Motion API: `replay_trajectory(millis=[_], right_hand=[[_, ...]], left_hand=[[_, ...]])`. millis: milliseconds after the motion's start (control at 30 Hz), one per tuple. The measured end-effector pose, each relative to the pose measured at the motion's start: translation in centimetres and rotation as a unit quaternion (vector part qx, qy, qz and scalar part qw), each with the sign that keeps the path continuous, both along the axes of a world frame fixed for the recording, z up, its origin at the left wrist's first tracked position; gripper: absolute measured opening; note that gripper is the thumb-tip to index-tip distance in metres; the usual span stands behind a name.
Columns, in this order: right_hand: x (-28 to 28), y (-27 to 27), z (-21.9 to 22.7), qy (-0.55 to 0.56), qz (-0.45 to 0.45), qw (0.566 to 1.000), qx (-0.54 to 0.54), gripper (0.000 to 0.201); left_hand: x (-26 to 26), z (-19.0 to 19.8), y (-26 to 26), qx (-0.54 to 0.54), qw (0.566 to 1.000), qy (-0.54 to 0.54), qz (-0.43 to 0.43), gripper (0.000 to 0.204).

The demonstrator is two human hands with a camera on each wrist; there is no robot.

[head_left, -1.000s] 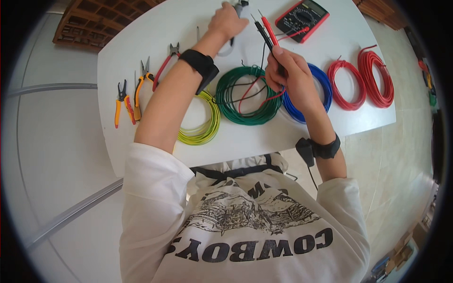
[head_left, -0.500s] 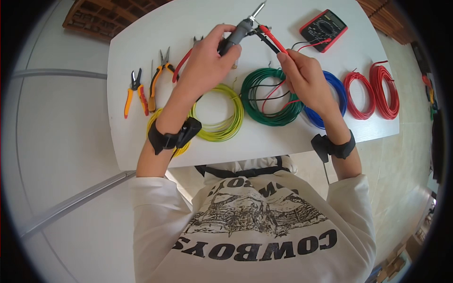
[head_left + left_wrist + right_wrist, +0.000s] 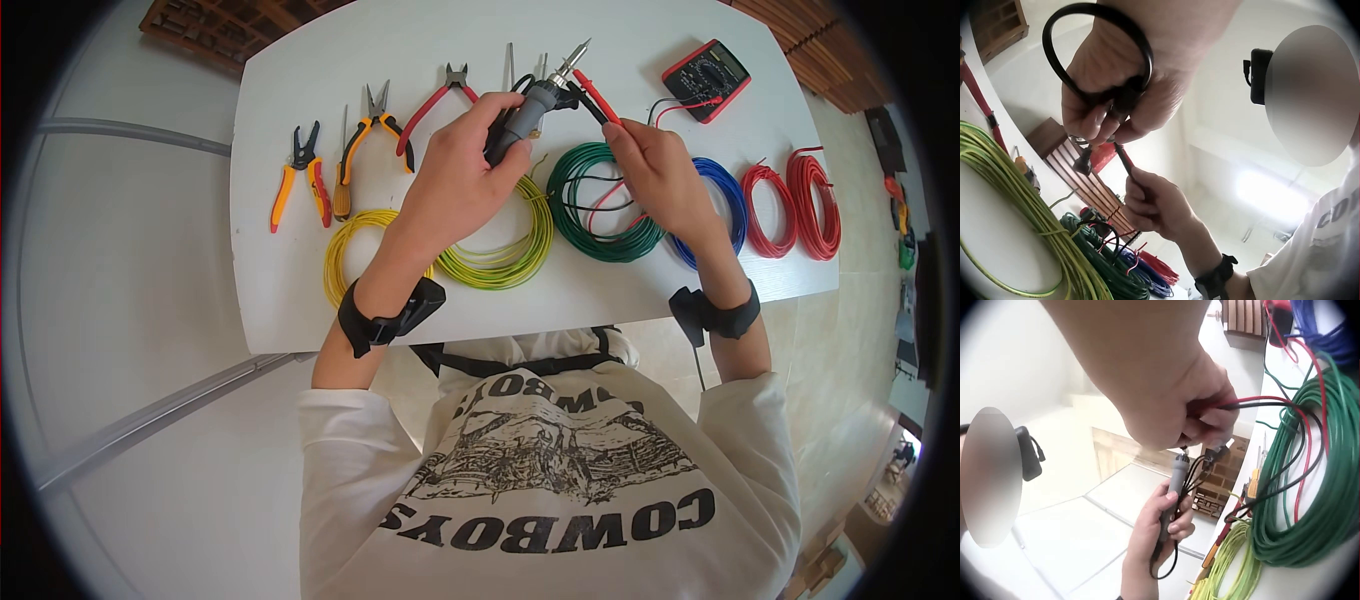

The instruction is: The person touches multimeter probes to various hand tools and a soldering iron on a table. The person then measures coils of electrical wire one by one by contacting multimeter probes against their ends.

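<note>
Head view: left hand (image 3: 455, 190) gripping soldering iron (image 3: 530, 105), right hand (image 3: 660, 165) pinching half-hidden probes (image 3: 597, 98)

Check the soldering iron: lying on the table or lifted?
Lifted. The left hand grips the soldering iron above the table, tip pointing up and away; the right hand holds the probes beside it.

Soldering iron (image 3: 527, 112) handle mostly covered by the left hand (image 3: 462, 178). Probe (image 3: 598, 100) grips buried inside the right hand (image 3: 655, 168). Yellow coil (image 3: 345, 250) partly hidden under the left forearm. Multimeter (image 3: 706, 78) dial markings too small to read. Face blurred out in both wrist views.
</note>
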State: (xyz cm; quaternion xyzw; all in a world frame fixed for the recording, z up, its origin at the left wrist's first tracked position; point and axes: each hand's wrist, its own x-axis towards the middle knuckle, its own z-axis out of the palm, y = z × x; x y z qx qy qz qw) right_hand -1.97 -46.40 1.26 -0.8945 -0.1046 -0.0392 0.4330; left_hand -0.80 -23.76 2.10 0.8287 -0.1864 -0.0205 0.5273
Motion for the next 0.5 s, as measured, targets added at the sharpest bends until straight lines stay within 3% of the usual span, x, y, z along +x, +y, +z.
replay_trajectory(millis=[33,67,100,433,500], right_hand=[[0.4,-0.4,0.1,0.0,-0.003,1.0,-0.002,0.04],[0.8,-0.9,0.3,0.125,0.023,0.986,0.105,0.042],[1.0,-1.3,0.4,0.246,0.047,0.945,0.21,0.044],[0.9,-2.2,0.3,0.238,0.073,0.947,0.205,0.043],[0.6,-1.9,0.3,0.239,0.028,0.935,0.261,0.042]], left_hand=[[0.0,0.0,0.2,0.011,1.0,0.001,-0.001,0.035],[-0.1,0.0,0.3,0.021,1.0,0.003,-0.001,0.035],[-0.1,-0.1,0.4,0.02,1.0,0.004,-0.003,0.035],[0.2,0.1,0.0,0.034,0.999,-0.027,-0.014,0.033],[0.7,-0.1,-0.4,0.05,0.998,-0.017,-0.019,0.034]])
